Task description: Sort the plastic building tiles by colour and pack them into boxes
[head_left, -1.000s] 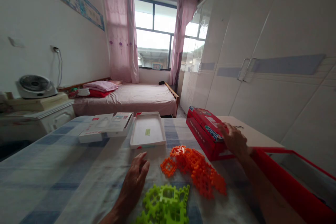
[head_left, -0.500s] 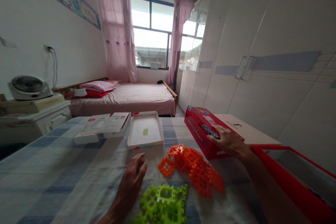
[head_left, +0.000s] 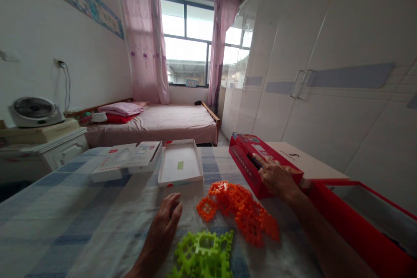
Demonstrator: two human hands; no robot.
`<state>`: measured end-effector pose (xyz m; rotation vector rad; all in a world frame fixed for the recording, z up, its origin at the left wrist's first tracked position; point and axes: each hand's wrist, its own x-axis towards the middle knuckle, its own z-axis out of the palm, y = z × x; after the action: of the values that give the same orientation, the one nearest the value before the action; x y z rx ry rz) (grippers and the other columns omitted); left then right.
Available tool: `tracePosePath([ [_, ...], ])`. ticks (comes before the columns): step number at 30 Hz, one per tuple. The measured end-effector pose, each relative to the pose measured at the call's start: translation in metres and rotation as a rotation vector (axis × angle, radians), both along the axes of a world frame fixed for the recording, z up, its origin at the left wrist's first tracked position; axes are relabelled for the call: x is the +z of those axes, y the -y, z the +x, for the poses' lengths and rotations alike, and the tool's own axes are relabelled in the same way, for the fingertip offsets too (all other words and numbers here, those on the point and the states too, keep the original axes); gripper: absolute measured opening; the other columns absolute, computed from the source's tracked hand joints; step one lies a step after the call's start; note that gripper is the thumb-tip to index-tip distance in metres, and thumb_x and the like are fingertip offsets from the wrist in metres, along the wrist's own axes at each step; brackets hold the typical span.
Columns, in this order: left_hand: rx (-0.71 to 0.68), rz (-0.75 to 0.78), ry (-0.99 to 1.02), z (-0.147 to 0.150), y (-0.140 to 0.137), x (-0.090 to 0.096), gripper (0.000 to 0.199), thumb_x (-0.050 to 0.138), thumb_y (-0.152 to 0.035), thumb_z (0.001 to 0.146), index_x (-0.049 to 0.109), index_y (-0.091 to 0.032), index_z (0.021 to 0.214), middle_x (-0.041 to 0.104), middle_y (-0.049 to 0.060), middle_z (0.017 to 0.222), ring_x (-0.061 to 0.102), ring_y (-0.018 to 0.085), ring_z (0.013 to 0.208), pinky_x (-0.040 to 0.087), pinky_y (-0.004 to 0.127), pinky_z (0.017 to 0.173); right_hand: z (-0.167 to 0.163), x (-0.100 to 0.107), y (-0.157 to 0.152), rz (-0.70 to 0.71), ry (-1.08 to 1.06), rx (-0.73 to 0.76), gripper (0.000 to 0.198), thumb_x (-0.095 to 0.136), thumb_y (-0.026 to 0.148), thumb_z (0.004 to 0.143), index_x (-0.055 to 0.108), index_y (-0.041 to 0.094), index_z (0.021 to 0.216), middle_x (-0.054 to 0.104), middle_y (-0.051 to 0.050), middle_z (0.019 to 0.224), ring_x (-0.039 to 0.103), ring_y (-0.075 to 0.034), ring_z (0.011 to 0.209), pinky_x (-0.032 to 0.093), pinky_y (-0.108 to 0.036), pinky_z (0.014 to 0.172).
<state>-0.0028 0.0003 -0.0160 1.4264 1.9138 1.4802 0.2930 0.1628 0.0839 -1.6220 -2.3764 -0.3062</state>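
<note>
My right hand (head_left: 276,174) lies on the top of a closed red box (head_left: 249,169), its fingers stretched toward a dark patch near the box's left edge. It touches the box without wrapping round it. My left hand (head_left: 169,213) rests on the striped tablecloth with loosely stretched fingers and holds nothing. Orange interlocking plastic pieces (head_left: 239,202) lie heaped between my hands, one a little apart on the left. A pile of lime-green plastic pieces (head_left: 208,252) sits nearer to me, right of my left forearm.
A shallow white tray-like box lid (head_left: 163,169) lies beyond my left hand. Further left are white boxes (head_left: 112,167). At right stand a cream box (head_left: 293,152) and an open red box (head_left: 361,217). A bed (head_left: 176,119) is past the table, a wardrobe (head_left: 325,126) along the right.
My right hand has shifted slightly left and forward on the red box's top, its fingers now over the dark patch. My left hand has stayed almost still.
</note>
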Motion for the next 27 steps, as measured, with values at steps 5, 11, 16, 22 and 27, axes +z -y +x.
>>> tracePosePath([
  [5, -0.001, 0.009, -0.013, -0.001, -0.001, -0.001, 0.047, 0.045, -0.051, 0.078, 0.062, -0.019, 0.108, 0.061, 0.010, 0.120, 0.052, 0.028, 0.118, 0.036, 0.047, 0.105, -0.004, 0.005, 0.002, -0.128, -0.027, -0.086, 0.058, 0.020, 0.056, 0.090, 0.031, 0.033, 0.142, 0.037, -0.011, 0.145, 0.032, -0.038, 0.131, 0.025, -0.069, 0.094],
  [11, -0.029, -0.013, -0.041, -0.001, -0.001, -0.001, 0.048, 0.042, -0.050, 0.081, 0.061, -0.017, 0.110, 0.059, 0.011, 0.122, 0.051, 0.027, 0.119, 0.035, 0.046, 0.106, -0.012, -0.002, 0.006, -0.103, 0.059, -0.134, 0.059, 0.023, 0.059, 0.089, 0.028, 0.033, 0.143, 0.032, -0.012, 0.147, 0.029, -0.038, 0.132, 0.019, -0.069, 0.096],
  [16, -0.048, -0.002, -0.055, 0.002, 0.000, 0.000, 0.045, 0.041, -0.046, 0.084, 0.059, -0.015, 0.113, 0.057, 0.012, 0.123, 0.050, 0.025, 0.119, 0.034, 0.044, 0.106, -0.010, -0.006, 0.007, -0.094, 0.070, -0.115, 0.063, 0.024, 0.061, 0.088, 0.029, 0.031, 0.143, 0.034, -0.012, 0.146, 0.028, -0.038, 0.133, 0.019, -0.067, 0.097],
  [22, -0.033, 0.028, -0.016, 0.005, 0.000, 0.002, 0.041, 0.042, -0.040, 0.085, 0.057, -0.015, 0.114, 0.057, 0.012, 0.121, 0.053, 0.023, 0.115, 0.038, 0.041, 0.102, -0.036, 0.007, 0.022, 0.166, -0.057, -0.011, 0.060, 0.029, 0.047, 0.092, 0.038, 0.012, 0.139, 0.034, -0.017, 0.145, 0.027, -0.034, 0.134, 0.021, -0.056, 0.105],
  [27, -0.017, 0.069, 0.045, 0.004, -0.001, 0.003, 0.038, 0.044, -0.038, 0.085, 0.058, -0.015, 0.112, 0.059, 0.012, 0.117, 0.055, 0.024, 0.109, 0.040, 0.041, 0.098, -0.114, -0.003, 0.043, 0.001, -0.141, 0.452, 0.050, 0.040, 0.030, 0.089, 0.040, 0.013, 0.135, 0.041, -0.011, 0.141, 0.051, -0.022, 0.117, 0.043, -0.031, 0.094],
])
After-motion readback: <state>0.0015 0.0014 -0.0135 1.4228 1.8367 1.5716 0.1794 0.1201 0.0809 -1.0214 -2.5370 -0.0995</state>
